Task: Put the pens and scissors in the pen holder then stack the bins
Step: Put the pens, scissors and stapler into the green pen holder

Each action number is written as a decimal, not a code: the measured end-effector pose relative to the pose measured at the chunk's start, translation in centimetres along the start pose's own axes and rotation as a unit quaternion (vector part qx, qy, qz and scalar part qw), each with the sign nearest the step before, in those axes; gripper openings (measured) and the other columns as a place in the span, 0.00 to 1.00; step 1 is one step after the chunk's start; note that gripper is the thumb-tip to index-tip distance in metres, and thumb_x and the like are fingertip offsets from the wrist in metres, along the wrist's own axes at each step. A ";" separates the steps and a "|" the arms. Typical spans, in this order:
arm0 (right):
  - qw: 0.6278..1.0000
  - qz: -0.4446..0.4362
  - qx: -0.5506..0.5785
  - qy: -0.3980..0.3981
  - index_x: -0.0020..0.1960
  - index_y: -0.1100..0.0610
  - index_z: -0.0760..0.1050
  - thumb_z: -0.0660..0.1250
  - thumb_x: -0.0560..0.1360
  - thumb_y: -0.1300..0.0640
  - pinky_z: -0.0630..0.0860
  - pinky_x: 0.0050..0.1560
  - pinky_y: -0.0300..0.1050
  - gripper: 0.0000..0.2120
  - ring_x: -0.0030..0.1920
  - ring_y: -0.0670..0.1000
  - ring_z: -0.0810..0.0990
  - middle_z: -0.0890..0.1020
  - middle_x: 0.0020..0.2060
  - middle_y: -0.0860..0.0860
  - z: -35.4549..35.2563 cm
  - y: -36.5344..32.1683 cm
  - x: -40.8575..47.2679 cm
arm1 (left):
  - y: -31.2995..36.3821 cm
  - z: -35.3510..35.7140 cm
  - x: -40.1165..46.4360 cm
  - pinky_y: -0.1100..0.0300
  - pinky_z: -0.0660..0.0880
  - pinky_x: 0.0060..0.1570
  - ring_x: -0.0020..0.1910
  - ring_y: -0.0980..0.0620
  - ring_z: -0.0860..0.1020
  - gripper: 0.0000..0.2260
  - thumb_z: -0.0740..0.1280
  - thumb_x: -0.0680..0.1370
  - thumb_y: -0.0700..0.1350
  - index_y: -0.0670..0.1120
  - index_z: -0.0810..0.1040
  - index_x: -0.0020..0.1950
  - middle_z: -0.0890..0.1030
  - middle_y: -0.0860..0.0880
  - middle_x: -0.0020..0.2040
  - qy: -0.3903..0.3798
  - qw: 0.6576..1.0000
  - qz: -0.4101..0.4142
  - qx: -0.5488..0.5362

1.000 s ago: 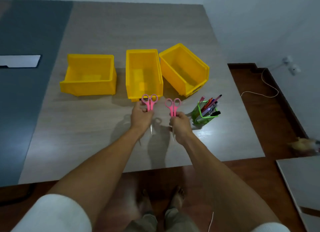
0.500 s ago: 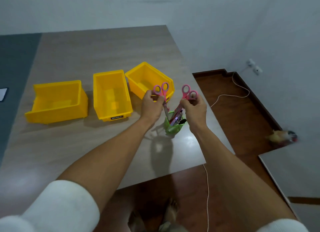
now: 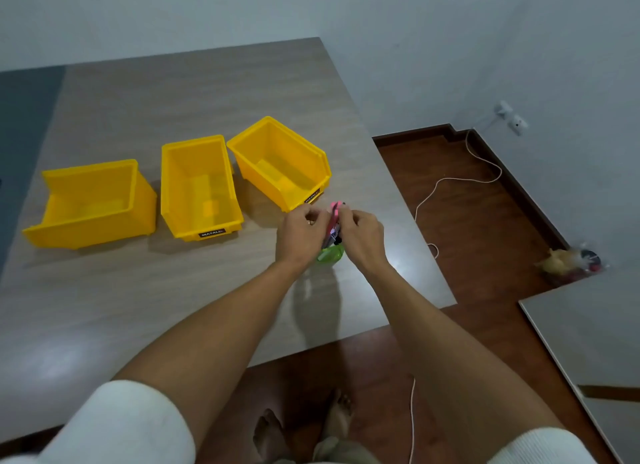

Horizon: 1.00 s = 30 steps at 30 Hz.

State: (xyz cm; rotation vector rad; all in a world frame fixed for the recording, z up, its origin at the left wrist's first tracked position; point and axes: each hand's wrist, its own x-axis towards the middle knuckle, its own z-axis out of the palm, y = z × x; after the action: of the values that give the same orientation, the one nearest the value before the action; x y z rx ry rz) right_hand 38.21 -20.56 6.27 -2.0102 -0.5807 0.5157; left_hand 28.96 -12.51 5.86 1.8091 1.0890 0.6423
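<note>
Three empty yellow bins stand in a row on the grey table point(image 3: 145, 300): the left bin point(image 3: 100, 217), the middle bin point(image 3: 204, 221) and the right bin point(image 3: 273, 186), which is turned at an angle. In front of the right bin stands the green pen holder point(image 3: 330, 255) with pens in it, mostly hidden by my hands. My left hand point(image 3: 301, 235) and my right hand point(image 3: 363, 236) meet just above the holder, fingers closed. Pink scissors point(image 3: 335, 210) show between the fingertips, pointing down into the holder.
The table's right edge runs close to the holder, with wooden floor beyond. A white cable point(image 3: 450, 186) lies on the floor, and a small bag of objects point(image 3: 568, 262) sits beside a second grey tabletop point(image 3: 588, 325) at the right.
Both hands carried the pink scissors from in front of the middle bin to the pen holder and lowered them; the handles that stood clear above the hands are now mostly hidden between them.
</note>
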 end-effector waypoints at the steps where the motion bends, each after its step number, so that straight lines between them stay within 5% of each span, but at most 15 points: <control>1: 1.000 0.004 0.002 -0.015 0.27 0.56 0.69 0.61 0.82 0.51 0.65 0.29 0.40 0.24 0.27 0.48 0.69 0.74 0.25 0.51 -0.1 0.1 0.0 | -0.2 0.2 -0.2 0.51 0.80 0.40 0.38 0.52 0.83 0.18 0.67 0.78 0.60 0.48 0.83 0.40 0.84 0.52 0.36 -0.013 1.000 0.004 -0.003; 6: 1.000 0.014 0.000 -0.011 0.28 0.59 0.69 0.60 0.79 0.57 0.65 0.29 0.46 0.21 0.27 0.53 0.67 0.75 0.26 0.56 -0.8 1.2 0.0 | -1.2 0.9 -0.7 0.45 0.79 0.37 0.36 0.45 0.81 0.13 0.63 0.78 0.51 0.45 0.80 0.38 0.82 0.48 0.33 0.020 1.000 -0.007 0.013; 9: 0.999 0.027 -0.007 0.043 0.41 0.66 0.79 0.58 0.80 0.55 0.76 0.38 0.55 0.18 0.39 0.60 0.79 0.83 0.39 0.60 -1.3 2.1 0.7 | -1.0 0.6 -0.9 0.50 0.73 0.35 0.35 0.47 0.75 0.11 0.64 0.79 0.48 0.46 0.75 0.37 0.78 0.50 0.32 0.106 0.993 -0.049 -0.009; 12: 0.999 0.032 0.023 0.037 0.51 0.63 0.79 0.57 0.82 0.56 0.77 0.46 0.55 0.14 0.43 0.56 0.79 0.83 0.45 0.58 -1.8 3.3 1.5 | -1.8 0.4 -0.6 0.54 0.67 0.34 0.35 0.49 0.72 0.11 0.63 0.80 0.48 0.48 0.71 0.37 0.74 0.52 0.33 0.142 0.984 -0.103 -0.026; 17: 0.990 0.074 0.024 -0.118 0.77 0.57 0.68 0.55 0.84 0.57 0.70 0.74 0.56 0.22 0.73 0.54 0.72 0.73 0.74 0.54 -1.6 6.1 2.4 | -5.3 1.6 0.0 0.54 0.76 0.57 0.57 0.47 0.79 0.11 0.62 0.82 0.44 0.44 0.81 0.60 0.82 0.48 0.55 0.062 0.981 -0.177 -0.058; 19: 0.983 0.079 0.025 -0.163 0.78 0.57 0.66 0.54 0.84 0.55 0.67 0.76 0.57 0.23 0.75 0.54 0.69 0.71 0.76 0.53 -1.3 7.0 2.3 | -7.1 2.5 -0.1 0.44 0.73 0.69 0.66 0.41 0.78 0.18 0.62 0.81 0.45 0.43 0.77 0.70 0.81 0.44 0.66 0.021 0.973 -0.209 -0.090; 22: 0.973 0.067 0.049 -0.214 0.70 0.50 0.75 0.54 0.81 0.56 0.71 0.72 0.56 0.21 0.69 0.50 0.75 0.79 0.68 0.48 -0.6 8.0 2.0 | -8.3 3.4 -0.3 0.38 0.68 0.72 0.69 0.38 0.76 0.21 0.62 0.81 0.45 0.45 0.74 0.74 0.78 0.42 0.71 -0.020 0.961 -0.238 -0.140; 24: 0.969 0.055 0.063 -0.234 0.66 0.44 0.79 0.56 0.79 0.56 0.73 0.69 0.53 0.21 0.66 0.47 0.77 0.81 0.63 0.43 -0.2 8.3 1.6 | -7.8 3.5 -0.7 0.46 0.77 0.64 0.57 0.43 0.82 0.18 0.61 0.81 0.39 0.47 0.79 0.71 0.82 0.42 0.65 -0.036 0.950 -0.235 -0.200; 25: 0.968 0.048 0.072 -0.235 0.65 0.42 0.79 0.56 0.78 0.56 0.74 0.69 0.52 0.21 0.66 0.46 0.77 0.82 0.63 0.41 0.0 8.2 1.3 | -7.4 3.5 -0.8 0.55 0.82 0.52 0.47 0.49 0.84 0.18 0.61 0.81 0.36 0.48 0.80 0.69 0.85 0.43 0.60 -0.046 0.945 -0.233 -0.223; 27: 0.971 0.030 0.085 -0.220 0.65 0.42 0.79 0.57 0.78 0.58 0.75 0.67 0.49 0.22 0.64 0.44 0.78 0.83 0.62 0.41 0.4 8.3 1.2 | -7.1 3.7 -0.8 0.66 0.74 0.32 0.32 0.59 0.78 0.20 0.61 0.81 0.33 0.49 0.81 0.68 0.85 0.46 0.52 -0.062 0.939 -0.232 -0.245; 30: 0.978 0.023 0.092 -0.185 0.67 0.44 0.78 0.56 0.80 0.60 0.75 0.67 0.48 0.21 0.63 0.43 0.78 0.83 0.61 0.42 0.6 8.1 1.4 | -6.3 4.1 -0.3 0.68 0.74 0.32 0.33 0.61 0.80 0.21 0.59 0.82 0.33 0.50 0.80 0.69 0.85 0.47 0.53 -0.086 0.936 -0.220 -0.260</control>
State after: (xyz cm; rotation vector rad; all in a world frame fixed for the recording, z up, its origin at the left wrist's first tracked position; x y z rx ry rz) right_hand 40.52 -22.89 -1.27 -1.7639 -0.6834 0.9507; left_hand 29.36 -13.22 -1.63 1.0964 1.0392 0.4345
